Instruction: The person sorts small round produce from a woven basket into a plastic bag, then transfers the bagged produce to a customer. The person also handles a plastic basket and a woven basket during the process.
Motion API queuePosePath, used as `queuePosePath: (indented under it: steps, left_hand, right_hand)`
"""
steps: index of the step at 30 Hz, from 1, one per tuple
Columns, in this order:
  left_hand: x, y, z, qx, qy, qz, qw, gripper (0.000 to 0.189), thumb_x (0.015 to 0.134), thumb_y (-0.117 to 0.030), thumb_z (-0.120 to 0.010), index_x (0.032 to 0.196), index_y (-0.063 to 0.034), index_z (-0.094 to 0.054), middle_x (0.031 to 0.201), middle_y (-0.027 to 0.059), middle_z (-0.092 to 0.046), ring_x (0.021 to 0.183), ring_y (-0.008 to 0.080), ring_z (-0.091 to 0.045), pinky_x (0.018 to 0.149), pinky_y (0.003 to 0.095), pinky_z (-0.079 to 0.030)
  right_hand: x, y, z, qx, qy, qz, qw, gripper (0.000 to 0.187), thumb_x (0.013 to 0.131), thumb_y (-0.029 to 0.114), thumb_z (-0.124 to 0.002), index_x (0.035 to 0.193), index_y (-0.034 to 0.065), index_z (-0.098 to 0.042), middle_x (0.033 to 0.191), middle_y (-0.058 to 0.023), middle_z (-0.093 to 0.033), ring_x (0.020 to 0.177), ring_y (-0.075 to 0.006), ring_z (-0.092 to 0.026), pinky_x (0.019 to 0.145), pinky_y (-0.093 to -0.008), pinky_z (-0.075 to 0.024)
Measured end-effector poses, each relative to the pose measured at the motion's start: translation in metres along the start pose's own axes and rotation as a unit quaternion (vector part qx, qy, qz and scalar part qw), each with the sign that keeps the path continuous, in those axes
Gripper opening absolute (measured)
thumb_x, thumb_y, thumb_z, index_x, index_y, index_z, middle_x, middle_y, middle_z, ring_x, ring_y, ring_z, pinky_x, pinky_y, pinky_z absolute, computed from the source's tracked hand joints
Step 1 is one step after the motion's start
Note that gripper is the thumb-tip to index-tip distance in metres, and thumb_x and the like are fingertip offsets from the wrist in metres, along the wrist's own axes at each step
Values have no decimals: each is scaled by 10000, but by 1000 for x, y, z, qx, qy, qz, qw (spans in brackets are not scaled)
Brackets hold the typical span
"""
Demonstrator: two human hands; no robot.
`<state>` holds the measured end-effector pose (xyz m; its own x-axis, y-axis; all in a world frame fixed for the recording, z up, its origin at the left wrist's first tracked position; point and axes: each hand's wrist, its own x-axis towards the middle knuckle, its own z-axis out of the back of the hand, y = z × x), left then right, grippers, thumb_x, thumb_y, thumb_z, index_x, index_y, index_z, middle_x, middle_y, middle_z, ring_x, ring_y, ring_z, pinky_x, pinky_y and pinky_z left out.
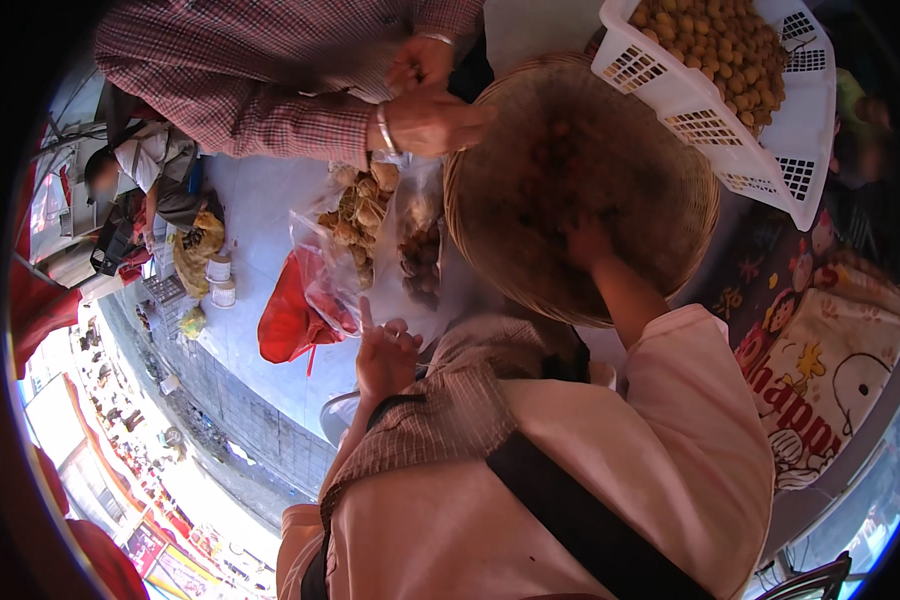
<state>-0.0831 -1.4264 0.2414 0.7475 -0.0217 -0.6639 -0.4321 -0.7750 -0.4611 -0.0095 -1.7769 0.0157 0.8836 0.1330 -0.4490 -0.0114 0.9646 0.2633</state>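
My right hand (589,241) reaches down into a large round wicker basket (457,202), beside small dark round things (555,161) at its bottom; its fingertips are too dim to make out. To the left of the basket, my left hand (387,360) is raised with the index finger extended and the other fingers curled. Just above it are clear plastic bags, one with tan, knobbly produce (360,214), another with brown round produce (420,266). A red plastic bag (292,315) lies left of my left hand.
Across from me, another person's hands (439,120) are at the basket's left rim. A white plastic crate (690,120) of small yellow-brown round fruit (720,60) stands at upper right. A printed cloth (832,367) lies at right. Another person (161,169) bends at far left near white tubs (221,281).
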Motion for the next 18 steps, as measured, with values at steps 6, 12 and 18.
queuePosePath:
  steps: [6, 12, 18]
  left_hand:
    - [2, 0, 9, -31, -12, -7, 999, 546, 912, -218, -386, 1397, -374, -187, 916, 93, -538, 646, 201, -520, 786, 455, -419]
    - [15, 7, 3, -14, -6, 5, 1000, 581, 878, -207, -445, 1389, -355, -211, 838, 61, -560, 611, 172, -526, 770, 442, -442]
    - [9, 4, 4, -29, 12, 1, 1000, 517, 890, -209, -451, 1367, -320, -285, 889, 85, -585, 658, 181, -530, 793, 407, -417]
  right_hand:
    - [-12, -17, 20, -21, 152, 32, 988, 733, 686, 564, -586, 1304, 202, -426, 1331, -158, -394, 1202, -356, -386, 1002, -444, -341]
    - [-22, -8, 57, -64, 248, 48, 966, 680, 688, 554, -614, 1235, 167, -497, 1156, -136, -573, 1040, -314, -556, 921, -417, -414]
    - [-18, -17, 49, 73, 289, 111, 948, 578, 651, 398, -703, 1160, 171, -547, 1106, -119, -599, 1006, -286, -572, 870, -379, -443]
